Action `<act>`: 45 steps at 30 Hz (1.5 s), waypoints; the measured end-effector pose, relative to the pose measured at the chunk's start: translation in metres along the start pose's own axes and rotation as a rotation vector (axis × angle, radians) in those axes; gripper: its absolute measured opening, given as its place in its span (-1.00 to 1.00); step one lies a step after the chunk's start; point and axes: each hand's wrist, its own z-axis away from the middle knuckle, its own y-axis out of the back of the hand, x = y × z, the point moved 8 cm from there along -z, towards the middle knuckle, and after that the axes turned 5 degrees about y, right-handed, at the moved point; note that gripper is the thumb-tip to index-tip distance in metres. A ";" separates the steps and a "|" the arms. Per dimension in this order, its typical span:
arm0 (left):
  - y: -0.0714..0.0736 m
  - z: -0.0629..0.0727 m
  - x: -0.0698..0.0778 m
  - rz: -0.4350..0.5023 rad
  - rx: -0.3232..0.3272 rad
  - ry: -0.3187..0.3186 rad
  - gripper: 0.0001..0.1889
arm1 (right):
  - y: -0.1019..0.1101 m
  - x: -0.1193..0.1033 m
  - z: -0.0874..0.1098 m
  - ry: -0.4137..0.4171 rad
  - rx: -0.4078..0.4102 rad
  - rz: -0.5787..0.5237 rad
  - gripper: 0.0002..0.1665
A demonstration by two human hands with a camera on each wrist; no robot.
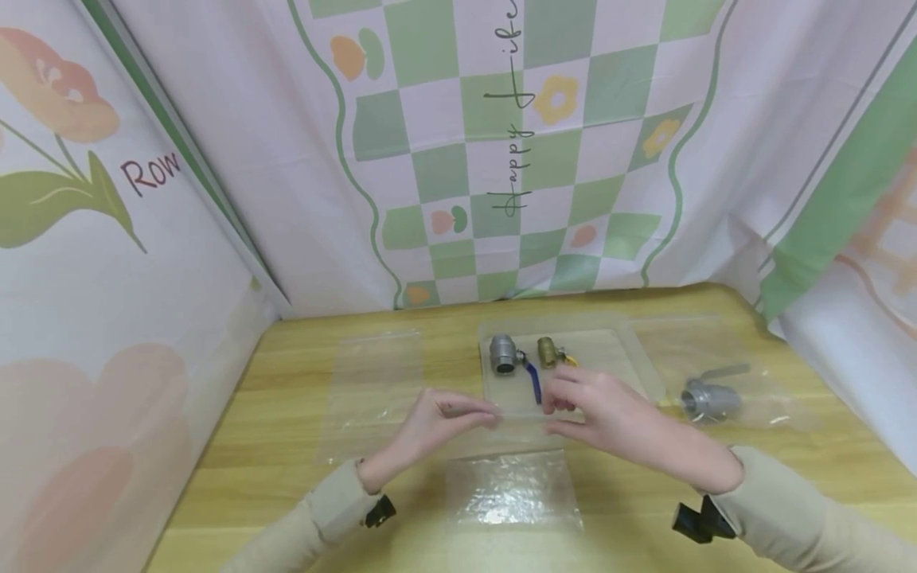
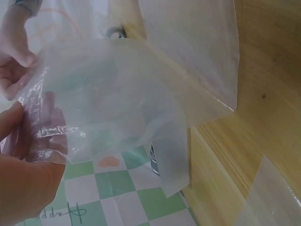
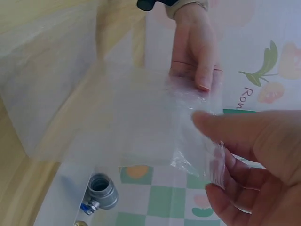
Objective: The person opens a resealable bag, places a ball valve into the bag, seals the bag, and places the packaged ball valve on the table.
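Note:
A clear plastic bag point(image 2: 108, 103) stretches between the two hands, above the table; it barely shows in the head view. My left hand point(image 1: 437, 426) pinches one side of its edge, the thumb in front and fingers visible through the film in the left wrist view. On the other side, my right hand point(image 1: 598, 406) grips the same crinkled edge between thumb and curled fingers point(image 3: 240, 167). Just beyond the hands lie a grey metal ball valve point(image 1: 504, 354) with a blue lever and a smaller brass ball valve point(image 1: 548, 352) with a yellow handle, partly covered by the right hand.
Both valves lie in a shallow translucent tray point(image 1: 637, 358). To the right, a grey valve with a grey lever point(image 1: 712, 399) lies with a clear bag. Another flat bag point(image 1: 372, 374) lies at left, and a shiny one point(image 1: 514, 489) in front. Printed curtains point(image 1: 308, 239) enclose the table.

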 end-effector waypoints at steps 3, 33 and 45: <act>-0.001 -0.001 -0.001 0.004 -0.007 0.012 -0.72 | 0.002 -0.002 0.001 0.027 0.058 0.092 -0.62; -0.003 -0.002 -0.004 -0.008 0.000 0.001 -0.74 | 0.002 -0.004 0.006 0.051 0.105 0.241 -0.73; -0.004 -0.003 0.000 -0.024 0.000 -0.021 -0.74 | 0.002 -0.005 0.007 0.055 0.126 0.207 -0.73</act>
